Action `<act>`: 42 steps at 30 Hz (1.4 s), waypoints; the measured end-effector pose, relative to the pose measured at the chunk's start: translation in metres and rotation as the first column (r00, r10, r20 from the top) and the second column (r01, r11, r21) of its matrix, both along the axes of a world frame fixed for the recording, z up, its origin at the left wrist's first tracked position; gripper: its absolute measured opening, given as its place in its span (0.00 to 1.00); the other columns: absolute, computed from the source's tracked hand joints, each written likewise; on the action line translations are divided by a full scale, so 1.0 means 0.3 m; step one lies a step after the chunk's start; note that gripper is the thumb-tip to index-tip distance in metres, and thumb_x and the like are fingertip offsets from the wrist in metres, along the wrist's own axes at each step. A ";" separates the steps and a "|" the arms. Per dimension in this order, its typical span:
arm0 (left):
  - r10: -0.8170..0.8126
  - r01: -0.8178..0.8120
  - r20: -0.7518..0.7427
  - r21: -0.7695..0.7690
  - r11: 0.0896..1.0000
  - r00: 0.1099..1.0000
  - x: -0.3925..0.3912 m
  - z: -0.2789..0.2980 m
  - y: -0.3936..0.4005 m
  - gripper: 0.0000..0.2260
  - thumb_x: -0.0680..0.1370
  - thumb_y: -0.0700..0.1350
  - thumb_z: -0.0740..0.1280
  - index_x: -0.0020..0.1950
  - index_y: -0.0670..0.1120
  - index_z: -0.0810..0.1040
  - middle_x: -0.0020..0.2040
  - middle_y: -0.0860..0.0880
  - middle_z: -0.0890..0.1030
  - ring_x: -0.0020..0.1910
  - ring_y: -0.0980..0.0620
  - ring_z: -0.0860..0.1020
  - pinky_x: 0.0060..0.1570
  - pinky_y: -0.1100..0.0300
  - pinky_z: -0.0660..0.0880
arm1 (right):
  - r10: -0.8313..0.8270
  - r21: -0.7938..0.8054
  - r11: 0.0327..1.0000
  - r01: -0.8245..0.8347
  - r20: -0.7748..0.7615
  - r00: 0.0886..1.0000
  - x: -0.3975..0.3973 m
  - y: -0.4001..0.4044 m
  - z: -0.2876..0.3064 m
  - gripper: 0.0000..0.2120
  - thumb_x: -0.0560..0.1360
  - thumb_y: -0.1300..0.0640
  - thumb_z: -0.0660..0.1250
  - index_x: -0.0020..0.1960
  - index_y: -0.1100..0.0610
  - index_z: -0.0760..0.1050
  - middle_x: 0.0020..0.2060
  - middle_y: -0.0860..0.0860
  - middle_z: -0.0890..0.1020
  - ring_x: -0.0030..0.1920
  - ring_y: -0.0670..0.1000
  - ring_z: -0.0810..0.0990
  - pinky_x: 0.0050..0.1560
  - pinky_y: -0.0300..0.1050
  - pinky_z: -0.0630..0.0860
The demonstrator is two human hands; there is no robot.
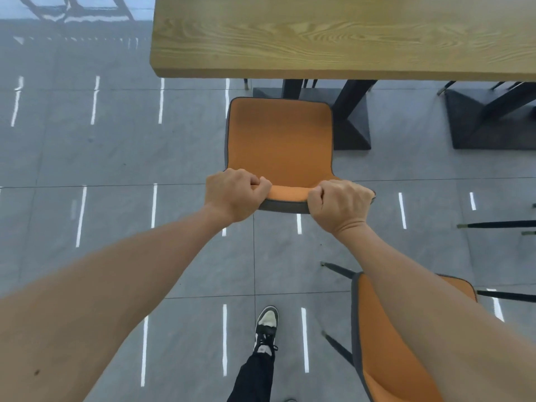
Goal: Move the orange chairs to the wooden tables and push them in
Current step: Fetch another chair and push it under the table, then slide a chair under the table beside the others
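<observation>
An orange chair [278, 137] with a grey shell faces a light wooden table [342, 36], its seat front a short way from the table's near edge and not under the top. My left hand [235, 194] grips the left end of the chair's backrest top. My right hand [339, 206] grips the right end. Both fists are closed over the rim. A second orange chair [374, 329] stands at the lower right, partly hidden behind my right forearm.
Dark table bases [352, 123] sit under the table, another base [490, 117] further right. Thin dark chair legs [496, 224] reach in from the right edge. Grey tiled floor [116, 158] with light reflections spreads to the left. My shoe [265, 326] is below the chair.
</observation>
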State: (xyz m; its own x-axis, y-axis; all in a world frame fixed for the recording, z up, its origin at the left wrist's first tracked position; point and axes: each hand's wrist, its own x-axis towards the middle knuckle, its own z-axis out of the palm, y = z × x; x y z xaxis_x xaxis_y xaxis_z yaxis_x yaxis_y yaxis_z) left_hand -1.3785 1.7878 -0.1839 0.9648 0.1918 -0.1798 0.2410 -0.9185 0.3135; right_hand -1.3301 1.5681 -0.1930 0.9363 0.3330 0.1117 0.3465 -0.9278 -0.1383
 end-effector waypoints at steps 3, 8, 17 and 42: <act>0.023 -0.023 -0.032 0.012 1.000 0.999 -0.008 0.007 -0.020 0.24 0.78 0.58 0.53 0.26 0.47 0.71 0.25 0.52 0.71 0.28 0.53 0.68 0.30 0.58 0.58 | 0.030 0.027 0.999 -0.029 -0.040 0.999 -0.005 -0.004 0.025 0.21 0.72 0.50 0.53 0.24 0.55 0.71 0.19 0.46 0.66 0.22 0.49 0.64 0.31 0.36 0.50; 0.026 -0.029 -0.087 -0.026 0.999 0.996 -0.036 0.013 -0.065 0.26 0.82 0.59 0.51 0.29 0.49 0.73 0.29 0.52 0.75 0.36 0.47 0.76 0.36 0.56 0.66 | 0.064 -0.072 0.994 -0.078 -0.177 0.982 -0.011 -0.033 0.074 0.19 0.75 0.49 0.54 0.28 0.54 0.69 0.23 0.46 0.69 0.25 0.47 0.64 0.29 0.40 0.56; 0.037 -0.025 -0.237 0.055 0.998 0.971 -0.125 0.101 -0.244 0.30 0.81 0.63 0.43 0.55 0.49 0.80 0.57 0.43 0.82 0.61 0.38 0.76 0.68 0.35 0.66 | 0.168 0.063 0.986 -0.155 -0.390 0.906 -0.113 -0.209 0.182 0.21 0.83 0.44 0.52 0.65 0.53 0.75 0.64 0.53 0.77 0.68 0.56 0.71 0.74 0.57 0.58; -0.079 0.065 -0.149 -0.101 0.993 0.986 -1.183 0.204 -1.954 0.31 0.84 0.64 0.50 0.82 0.48 0.60 0.82 0.41 0.59 0.81 0.41 0.54 0.78 0.38 0.50 | 0.030 -0.069 0.996 -0.061 -0.389 0.921 -1.199 -1.874 0.306 0.29 0.81 0.39 0.54 0.79 0.49 0.58 0.80 0.58 0.53 0.79 0.62 0.50 0.76 0.65 0.51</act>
